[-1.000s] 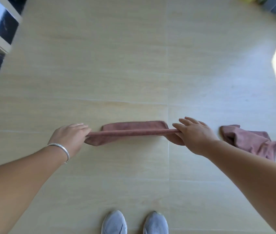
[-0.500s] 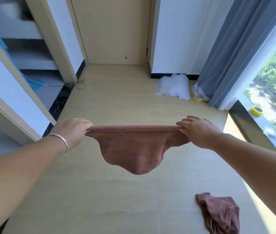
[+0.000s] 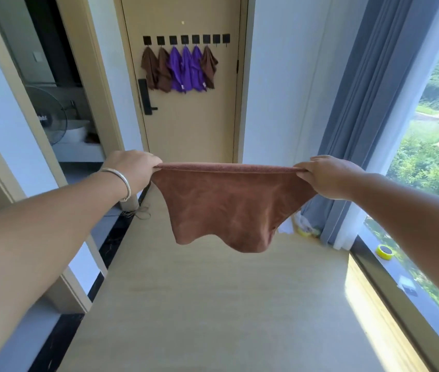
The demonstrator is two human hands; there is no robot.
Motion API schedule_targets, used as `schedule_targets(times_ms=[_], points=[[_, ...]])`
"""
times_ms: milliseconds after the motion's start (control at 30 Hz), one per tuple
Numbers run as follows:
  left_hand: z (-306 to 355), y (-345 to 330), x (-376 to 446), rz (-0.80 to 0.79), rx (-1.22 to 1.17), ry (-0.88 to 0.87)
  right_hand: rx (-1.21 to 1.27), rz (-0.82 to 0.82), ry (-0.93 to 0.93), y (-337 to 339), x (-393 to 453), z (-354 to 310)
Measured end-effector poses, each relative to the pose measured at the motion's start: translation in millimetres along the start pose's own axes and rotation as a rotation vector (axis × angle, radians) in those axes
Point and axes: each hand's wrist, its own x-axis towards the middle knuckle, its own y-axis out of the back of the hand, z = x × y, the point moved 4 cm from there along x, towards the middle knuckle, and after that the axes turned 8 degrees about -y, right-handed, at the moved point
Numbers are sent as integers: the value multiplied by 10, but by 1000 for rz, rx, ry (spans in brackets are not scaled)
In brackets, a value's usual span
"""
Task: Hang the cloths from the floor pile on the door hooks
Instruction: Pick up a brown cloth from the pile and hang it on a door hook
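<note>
A brown cloth [image 3: 226, 205] hangs stretched between my hands at chest height, its lower edge sagging. My left hand [image 3: 132, 167] pinches its left top corner and my right hand [image 3: 328, 175] pinches the right top corner. Far ahead, on the beige door [image 3: 194, 124], a row of black hooks [image 3: 186, 39] carries several cloths: brown cloths [image 3: 156, 71] on the left, purple cloths [image 3: 186, 71] in the middle, another brown cloth [image 3: 209, 68] to their right. The two rightmost hooks [image 3: 221, 38] are bare.
The pale floor [image 3: 213, 304] runs to the door. A grey curtain [image 3: 360, 116] and a window line the right side, with a yellow tape roll [image 3: 384, 251] on the sill. A white bundle [image 3: 291, 224] lies by the curtain. An open doorway [image 3: 60, 103] with a fan is at left.
The view has risen from the floor to the door. Both hands have lifted the brown cloth off the floor, and it now hangs spread. The second cloth on the floor has left the view.
</note>
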Motion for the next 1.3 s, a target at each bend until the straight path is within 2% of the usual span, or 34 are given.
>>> schedule_targets(times_ms=[267,433,567,667,933,1300], points=[[-359,1453,-48,126,100,15,114,85,-56,1494,-259,92],[-535,2266,-131,67,86,35,182,164,-61,2264,-437,85],[-625,2822,-218,-15,-19,24,186,183,-80,2787,-608,48],[-690,3152,-297,-3,-63,22,210,215,-76,3123,-737,0],[-775,3564,-395,-3,-33,31,265,267,-9,3593,-921,-124],[-592,3670,-333,17,-44,33,207,267,-19,3628,-941,88]])
